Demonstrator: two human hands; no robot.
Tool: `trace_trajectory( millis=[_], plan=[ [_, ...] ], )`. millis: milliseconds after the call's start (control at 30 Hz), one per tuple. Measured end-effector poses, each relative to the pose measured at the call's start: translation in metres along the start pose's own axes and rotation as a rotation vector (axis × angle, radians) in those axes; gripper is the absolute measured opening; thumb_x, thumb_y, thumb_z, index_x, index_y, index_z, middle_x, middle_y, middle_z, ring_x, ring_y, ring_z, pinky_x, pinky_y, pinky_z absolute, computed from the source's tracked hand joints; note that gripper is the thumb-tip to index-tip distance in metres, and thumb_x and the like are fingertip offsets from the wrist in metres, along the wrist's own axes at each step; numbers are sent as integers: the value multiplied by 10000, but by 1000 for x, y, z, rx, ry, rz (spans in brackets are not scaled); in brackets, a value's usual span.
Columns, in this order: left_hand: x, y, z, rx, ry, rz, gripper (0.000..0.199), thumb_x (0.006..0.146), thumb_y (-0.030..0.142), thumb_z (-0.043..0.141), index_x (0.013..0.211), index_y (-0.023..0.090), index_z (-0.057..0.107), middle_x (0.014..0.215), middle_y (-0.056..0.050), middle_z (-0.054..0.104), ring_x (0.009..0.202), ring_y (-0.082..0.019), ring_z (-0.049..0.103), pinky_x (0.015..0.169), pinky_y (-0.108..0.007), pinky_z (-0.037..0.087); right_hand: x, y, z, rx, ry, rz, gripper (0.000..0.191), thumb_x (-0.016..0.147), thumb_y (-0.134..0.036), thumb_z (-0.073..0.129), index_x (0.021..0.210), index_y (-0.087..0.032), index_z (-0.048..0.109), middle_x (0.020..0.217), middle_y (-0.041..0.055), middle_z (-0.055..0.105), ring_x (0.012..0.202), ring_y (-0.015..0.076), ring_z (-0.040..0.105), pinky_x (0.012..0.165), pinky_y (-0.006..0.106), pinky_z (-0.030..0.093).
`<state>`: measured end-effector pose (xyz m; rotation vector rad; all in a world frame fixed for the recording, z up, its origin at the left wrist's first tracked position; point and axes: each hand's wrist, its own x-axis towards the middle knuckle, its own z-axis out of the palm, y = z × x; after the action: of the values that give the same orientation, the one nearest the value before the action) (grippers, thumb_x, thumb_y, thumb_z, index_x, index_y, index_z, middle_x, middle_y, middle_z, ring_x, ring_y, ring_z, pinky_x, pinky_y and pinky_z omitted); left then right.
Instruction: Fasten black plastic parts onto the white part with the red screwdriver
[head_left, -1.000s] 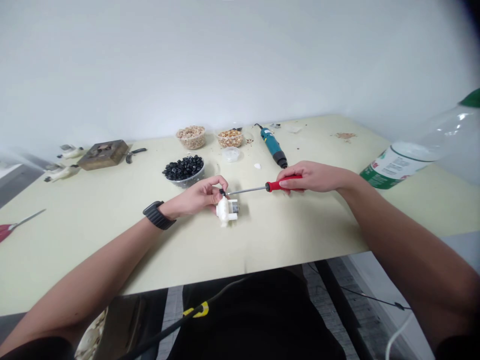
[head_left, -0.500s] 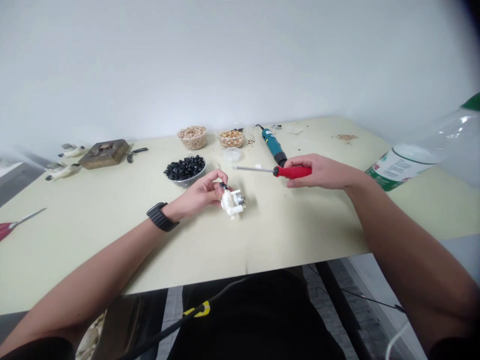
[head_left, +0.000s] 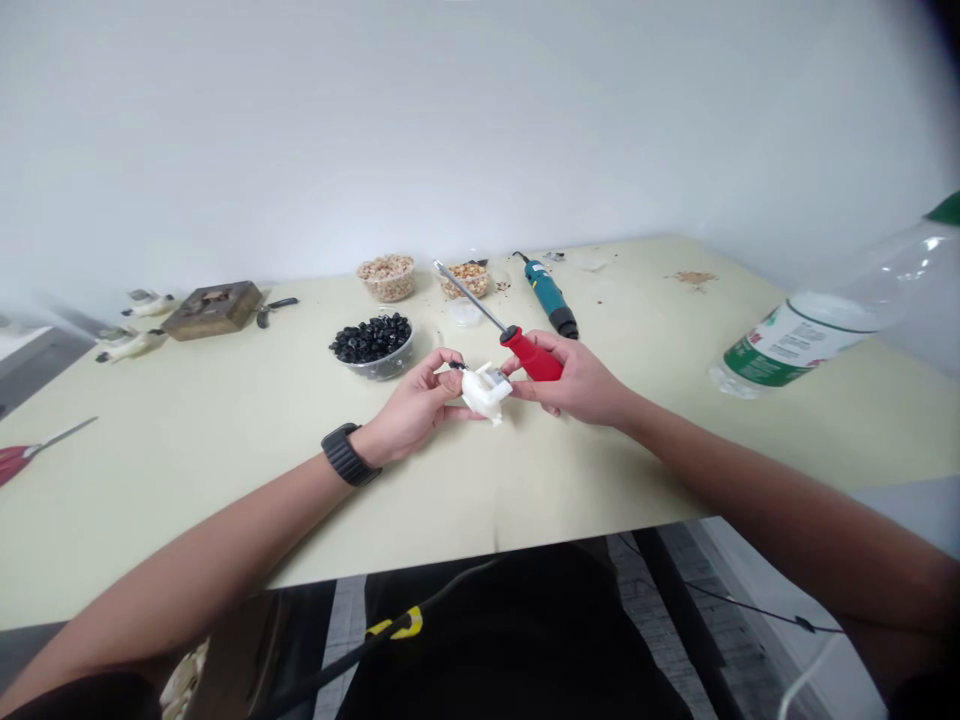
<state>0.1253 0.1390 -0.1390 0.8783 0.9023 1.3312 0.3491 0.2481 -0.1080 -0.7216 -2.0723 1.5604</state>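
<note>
My left hand is closed on a small white plastic part, which has a black piece at its upper left and a metal piece on its right side. Gripped in my right hand is a screwdriver with a red handle; its metal shaft points up and to the left. The fingertips of my right hand reach the right side of the white part. Both hands are close together just above the table.
Beyond my left hand stands a bowl of black pieces, with two tubs of light pieces and yellowish pieces behind it. A teal power tool lies near the right tub. At right is a tilted plastic bottle; at left, a metal block.
My right hand has come left and down to the white part, and the screwdriver shaft has swung upward. My left hand has shifted slightly right with the part, which has turned.
</note>
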Motion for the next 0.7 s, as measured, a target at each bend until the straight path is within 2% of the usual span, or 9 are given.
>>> trace_trajectory(
  millis=[100,167,233,333,467,600,700],
  plan=[
    [1,-3,5,15,50,-2,450,822,417,880,1059,153,604,1009,-31,704,917,-140,710,795,-297,681,-1,-2,0,-27,4,-23,558,726,-530,915,1137,-258,654,1056,28,709,497,82,517,425,299,438],
    [2,-5,7,42,105,4,412,833,453,862,949,124,641,1161,-73,718,971,-146,709,776,-247,654,0,-1,1,-64,0,-22,524,733,-533,909,1099,-261,652,930,2,665,510,93,508,443,305,443],
    [2,-8,8,72,153,19,385,838,448,851,878,115,662,1228,-83,721,981,-147,704,761,-221,623,0,2,3,-111,13,-40,499,728,-529,912,1043,-252,642,877,-7,618,555,103,506,481,307,447],
    [2,-10,11,85,180,26,367,874,468,807,1000,134,720,1210,-88,741,961,-148,693,772,-225,596,2,6,8,-170,77,-85,485,739,-540,902,999,-237,627,878,0,588,631,118,507,546,306,439],
    [1,-11,19,9,108,26,463,924,542,733,1215,188,675,1247,-84,718,994,-169,679,808,-269,595,3,9,13,-196,128,-105,488,767,-577,871,1011,-233,626,854,3,582,659,128,504,570,291,419],
    [-2,-9,28,-21,35,33,504,896,598,744,1162,192,607,1120,-70,680,935,-164,641,755,-272,568,4,11,18,-206,157,-156,437,785,-524,873,965,-209,629,833,-3,592,639,110,509,558,271,424],
    [-4,-8,30,39,80,34,444,863,490,790,1080,185,551,1016,-36,617,842,-121,582,656,-217,482,5,12,19,-153,125,-131,445,787,-529,874,990,-209,639,808,-13,604,571,99,518,512,263,434]
  ],
)
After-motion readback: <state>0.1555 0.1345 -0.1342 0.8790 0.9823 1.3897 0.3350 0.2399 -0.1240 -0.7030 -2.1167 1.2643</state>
